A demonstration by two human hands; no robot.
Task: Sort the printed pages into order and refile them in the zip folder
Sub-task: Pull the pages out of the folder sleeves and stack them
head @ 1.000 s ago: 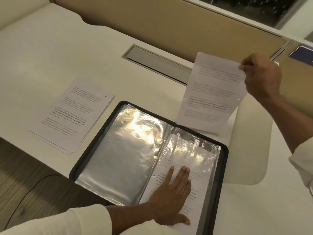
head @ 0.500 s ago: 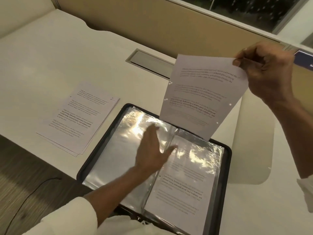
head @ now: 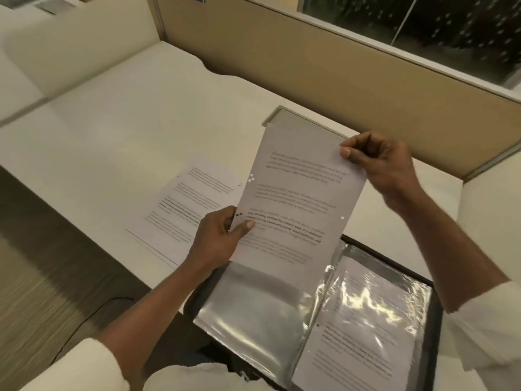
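Head view, zip folder (head: 435, 306): it is lying open at the near desk edge, and a filed page (head: 363, 340) is showing through its shiny right sleeve.
Left hand (head: 220, 238): it is now pinching the left edge of the loose page (head: 298, 198) between thumb and fingers; half a second ago it was hovering open over the sleeves.
Loose page: it is hanging in the air above the folder's far side, now with both hands holding it.
Stack of pages (head: 191, 198): it is still resting on the desk (head: 112, 136), left of the folder.
Right hand (head: 377, 162): it is still gripping the page's top right corner, fingers curled.
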